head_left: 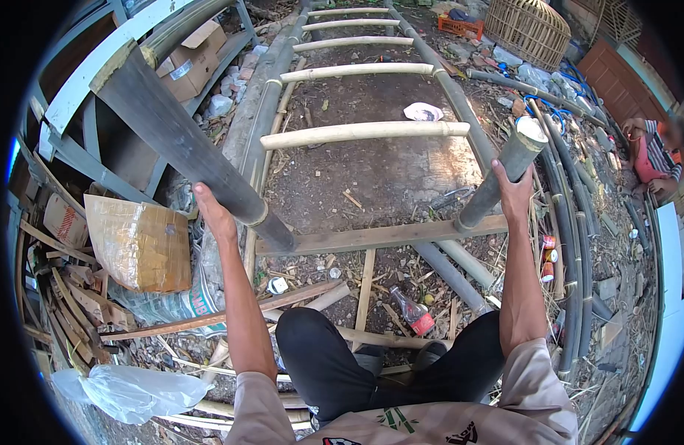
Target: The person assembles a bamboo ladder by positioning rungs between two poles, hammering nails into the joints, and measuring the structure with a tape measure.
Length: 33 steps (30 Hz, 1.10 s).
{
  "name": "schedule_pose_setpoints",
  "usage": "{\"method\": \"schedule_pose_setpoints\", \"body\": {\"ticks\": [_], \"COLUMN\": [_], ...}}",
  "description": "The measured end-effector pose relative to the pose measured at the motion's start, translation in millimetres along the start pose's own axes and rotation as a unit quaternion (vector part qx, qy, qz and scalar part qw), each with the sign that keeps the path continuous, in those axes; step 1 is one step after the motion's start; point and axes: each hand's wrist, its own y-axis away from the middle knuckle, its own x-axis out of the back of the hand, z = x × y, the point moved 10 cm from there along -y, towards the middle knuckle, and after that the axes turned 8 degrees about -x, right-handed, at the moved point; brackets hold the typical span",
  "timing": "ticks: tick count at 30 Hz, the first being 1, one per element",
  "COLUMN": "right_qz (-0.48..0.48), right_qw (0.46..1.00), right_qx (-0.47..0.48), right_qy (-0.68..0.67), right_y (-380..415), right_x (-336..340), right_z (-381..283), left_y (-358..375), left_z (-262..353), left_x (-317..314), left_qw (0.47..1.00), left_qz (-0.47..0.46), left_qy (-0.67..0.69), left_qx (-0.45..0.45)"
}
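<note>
A thick dark bamboo pole [182, 141] slants from the upper left down to a wooden plank [386, 236]. My left hand [217, 213] lies against its near side, stretched out and not wrapped round it. My right hand [514, 191] grips a second bamboo pole [498, 174], thumb on one side and fingers on the other. That pole's pale cut end points up, and its lower end meets the right part of the plank. Beyond the hands lies a ladder-like bamboo frame with pale rungs [364, 133] between dark side rails.
Cardboard [138, 241] and a plastic bag [134, 393] lie at left. A bottle [412, 311] is near my knees; cans [548, 259] and long dark poles [568, 222] are at right. Another person [653, 152] sits far right. A woven basket [527, 33] stands behind.
</note>
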Motion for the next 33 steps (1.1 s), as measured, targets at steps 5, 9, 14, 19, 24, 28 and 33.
{"method": "schedule_pose_setpoints", "body": {"ticks": [5, 9, 14, 19, 24, 28, 33], "right_qz": [0.002, -0.009, 0.003, -0.001, 0.013, 0.006, 0.014], "right_qw": [1.000, 1.000, 1.000, 1.000, 1.000, 1.000, 0.999], "right_qx": [0.011, 0.004, -0.001, -0.003, 0.005, -0.011, -0.014], "right_qy": [-0.012, -0.023, -0.015, -0.019, 0.006, 0.008, 0.028], "right_y": [2, 3, 0, -1, 0, -1, 0], "right_x": [-1, -2, 1, 0, 0, -3, -4], "right_z": [-5, -6, 1, 3, 4, 9, 10], "left_y": [0, -1, 2, -1, 1, 1, 3], "left_z": [2, -6, -2, 0, 14, 10, 15], "left_x": [-3, 2, 4, 4, -1, -2, -6], "left_qw": [1.000, 1.000, 0.999, 1.000, 0.996, 0.995, 0.994], "left_qz": [-0.013, -0.006, 0.011, 0.003, -0.012, 0.006, 0.023], "left_qy": [0.020, 0.000, 0.001, -0.010, -0.091, -0.097, -0.108], "left_qx": [0.004, 0.006, 0.033, 0.008, -0.007, -0.007, 0.022]}}
